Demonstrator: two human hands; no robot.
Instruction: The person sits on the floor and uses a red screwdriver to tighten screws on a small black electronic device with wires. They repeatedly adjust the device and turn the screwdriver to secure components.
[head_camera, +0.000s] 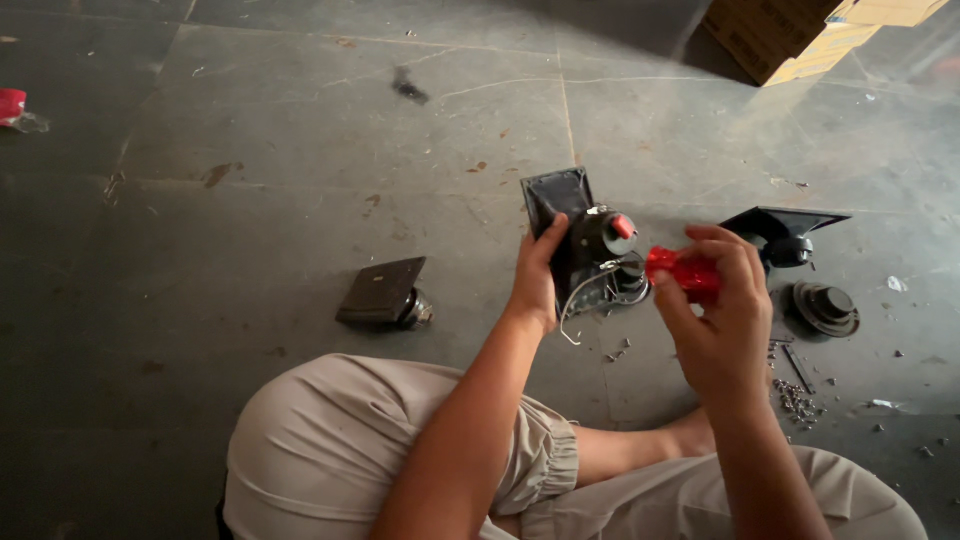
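Head view. Left hand (537, 280) grips a black plate unit (575, 235) by its near edge, thumb on the face, holding it tilted above the floor (250, 150). A dark knob with a red cap (622, 226) sits on the unit's right side; a thin wire (575, 305) loops down from it, just right of the left wrist.

Right hand (715, 310) is closed around a red handle (680, 272), fingers curled over its top; the handle's free end points left, close to the unit's lower fitting — contact cannot be told.

Open room: wide bare floor beyond and left of the left hand. A second plate (385, 293) lies flat, well left of it. Right of the right hand the floor is crowded: a third plate (785, 225) just beyond the fingers, a round black cap (825, 308) just right, scattered screws (795, 395) near the wrist. The person's knees, in beige cloth (330, 450), close off the near side.

Packages: cardboard boxes (800, 35), brown and yellow, far beyond the right hand at the top edge. A small red item (12, 105) — too small to tell — at the far left edge.
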